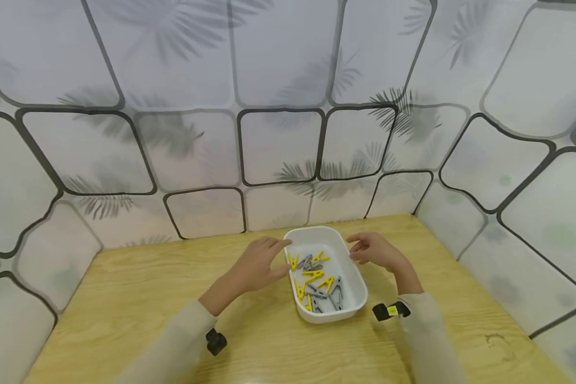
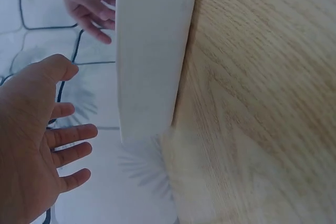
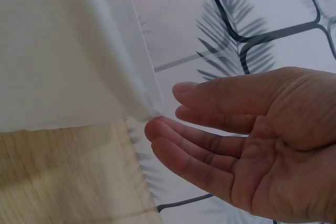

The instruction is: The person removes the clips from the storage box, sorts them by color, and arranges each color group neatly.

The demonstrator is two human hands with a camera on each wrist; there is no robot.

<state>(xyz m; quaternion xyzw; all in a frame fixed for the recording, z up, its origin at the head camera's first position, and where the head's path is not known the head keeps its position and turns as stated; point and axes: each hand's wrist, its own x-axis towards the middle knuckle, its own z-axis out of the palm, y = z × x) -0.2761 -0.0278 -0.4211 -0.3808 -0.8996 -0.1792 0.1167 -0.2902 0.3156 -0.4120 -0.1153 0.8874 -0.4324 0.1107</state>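
A white rectangular plastic tub (image 1: 348, 274) stands on the wooden table, holding several yellow clothespins (image 1: 313, 275) and grey clothespins (image 1: 336, 294) strewn over its bottom. At the tub's left side my left hand (image 1: 261, 264) is spread, thumb and fingers apart, holding nothing. The left wrist view shows that left hand (image 2: 34, 140) with its palm toward the tub's outer wall (image 2: 152, 56). My right hand (image 1: 374, 250) is by the right rim, fingers slightly bent around nothing. In the right wrist view the right hand's fingertips (image 3: 155, 129) are right at the tub's edge.
The wooden table (image 1: 163, 298) extends on both sides of the tub. Behind it and to the sides hang pale walls or sheets (image 1: 278, 146) with dark rounded outlines and leaf prints. Each wrist wears a black strapped camera (image 1: 216, 341).
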